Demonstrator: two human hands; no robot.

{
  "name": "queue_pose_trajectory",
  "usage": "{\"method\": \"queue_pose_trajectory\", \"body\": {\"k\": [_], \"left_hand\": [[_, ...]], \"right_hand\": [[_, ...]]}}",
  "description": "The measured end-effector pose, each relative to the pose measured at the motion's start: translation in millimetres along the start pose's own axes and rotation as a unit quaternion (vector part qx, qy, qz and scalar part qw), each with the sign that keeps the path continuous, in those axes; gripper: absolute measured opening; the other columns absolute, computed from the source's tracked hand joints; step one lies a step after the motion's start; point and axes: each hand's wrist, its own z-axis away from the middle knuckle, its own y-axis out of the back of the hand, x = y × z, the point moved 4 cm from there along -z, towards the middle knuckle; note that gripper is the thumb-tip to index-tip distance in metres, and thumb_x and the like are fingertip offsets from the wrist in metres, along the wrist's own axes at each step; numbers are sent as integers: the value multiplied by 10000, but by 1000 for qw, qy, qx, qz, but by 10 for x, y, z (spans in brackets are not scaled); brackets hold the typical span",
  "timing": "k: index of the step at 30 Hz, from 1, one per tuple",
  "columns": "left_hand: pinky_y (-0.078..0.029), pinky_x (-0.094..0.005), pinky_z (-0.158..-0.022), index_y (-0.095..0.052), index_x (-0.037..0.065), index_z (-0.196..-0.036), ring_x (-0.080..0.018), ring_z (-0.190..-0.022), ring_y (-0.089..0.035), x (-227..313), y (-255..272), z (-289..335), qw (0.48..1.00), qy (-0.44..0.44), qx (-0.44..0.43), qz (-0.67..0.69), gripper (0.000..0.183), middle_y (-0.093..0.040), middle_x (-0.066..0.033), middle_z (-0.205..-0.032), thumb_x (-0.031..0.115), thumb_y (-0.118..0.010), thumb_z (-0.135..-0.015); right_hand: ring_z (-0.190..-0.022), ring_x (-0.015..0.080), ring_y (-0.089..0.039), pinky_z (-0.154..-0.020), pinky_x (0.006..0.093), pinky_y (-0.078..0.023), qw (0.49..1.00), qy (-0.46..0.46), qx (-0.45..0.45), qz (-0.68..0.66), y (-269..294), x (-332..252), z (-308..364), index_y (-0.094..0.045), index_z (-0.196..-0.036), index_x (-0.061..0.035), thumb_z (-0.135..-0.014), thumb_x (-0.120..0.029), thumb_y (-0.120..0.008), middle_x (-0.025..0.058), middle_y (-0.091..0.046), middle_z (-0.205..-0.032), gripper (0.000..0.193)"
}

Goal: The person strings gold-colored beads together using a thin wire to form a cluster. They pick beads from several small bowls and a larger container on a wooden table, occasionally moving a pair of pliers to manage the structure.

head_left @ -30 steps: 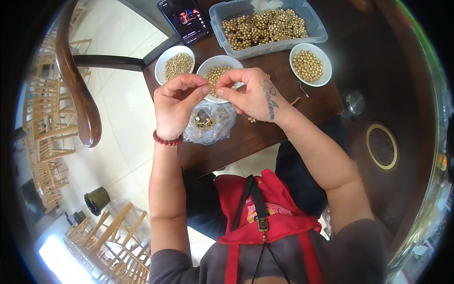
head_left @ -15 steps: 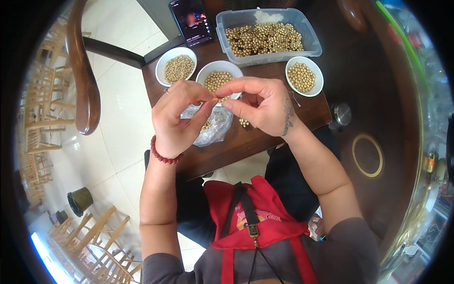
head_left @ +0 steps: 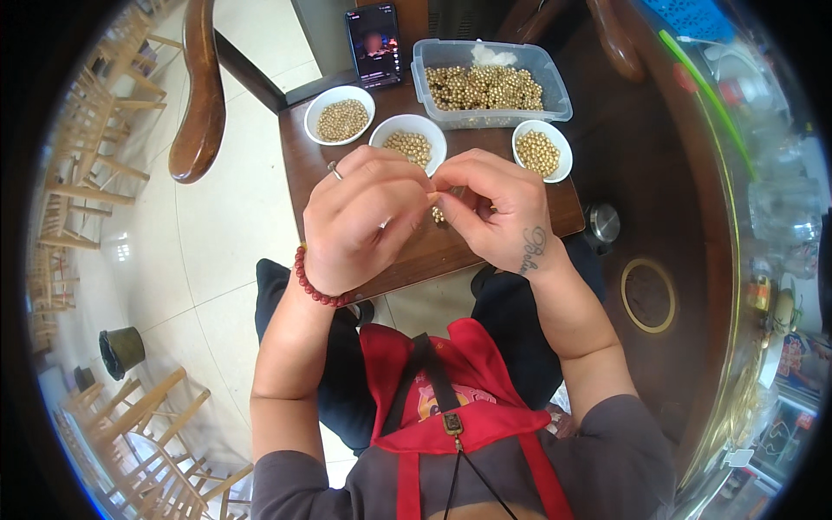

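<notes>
Over the near part of a small brown table [head_left: 464,247], my two hands meet fingertip to fingertip. My left hand [head_left: 364,212], with a ring and a red bead bracelet, is closed in a pinch. Thumb and forefinger of my right hand [head_left: 507,208] pinch at the same spot. What lies between the fingertips is too small to make out. A little cluster of gold beads [head_left: 438,215] shows just below the right thumb; whether it hangs or rests on the table is unclear. Behind my hands stands a white bowl [head_left: 439,161] of gold beads, its near side partly covered.
Farther back are a left white bowl [head_left: 370,100] of smaller gold beads, a right white bowl [head_left: 568,163] of beads, and a clear plastic tub [head_left: 485,118] of bead clusters. A phone [head_left: 374,52] stands upright behind. A wooden chair arm [head_left: 198,130] rises at left.
Both hands have shifted slightly right and lower, still pinched together. The left hand has turned, its back more toward me, and now hides the clear plastic bag. The whole view has shifted a little.
</notes>
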Motion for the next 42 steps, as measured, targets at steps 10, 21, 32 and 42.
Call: {"method": "queue_pose_trajectory", "body": {"k": [10, 21, 32, 42], "left_hand": [[-439, -249, -906, -539, -41, -1217, -110, -1059, -553, -175, -110, 338, 881, 315, 31, 351, 269, -613, -83, -1104, 86, -486, -986], [-474, -254, -811, -650, -40, -972, -135, -975, -607, -177, -228, 483, 907, 260, -133, 302, 206, -667, -89, -973, 92, -492, -984], [-479, -210, -735, -620, -24, -983, -69, -828, -633, -491, -10, 662, 821, 403, -180, 363, 168, -674, -36, -831, 82, -489, -984], [-536, -244, -697, -633, -42, -981, -100, -799, -625, -711, -102, 686, 795, 459, -133, 373, 187, -653, -59, -899, 81, -493, -982]], "right_hand": [[-556, 7, -509, -482, 164, -391, 979, -68, 38, -188, -115, -123, -59, -670, -906, -1, -836, -22, -682, 2, -642, -793, 74], [-466, 56, -480, -403, 168, -356, 930, -61, 160, -324, 293, -214, -353, -619, -986, 5, -923, -66, -591, 131, -680, -827, 99], [-637, 78, -463, -564, 193, -408, 735, -10, 201, -648, 1057, 592, -391, -536, -1028, 8, -966, -91, -527, 81, -553, -874, 117], [-647, 78, -462, -591, 191, -403, 817, -16, 214, -535, 1325, 519, -312, -543, -1045, 29, -957, -53, -523, 98, -590, -917, 122]]}}
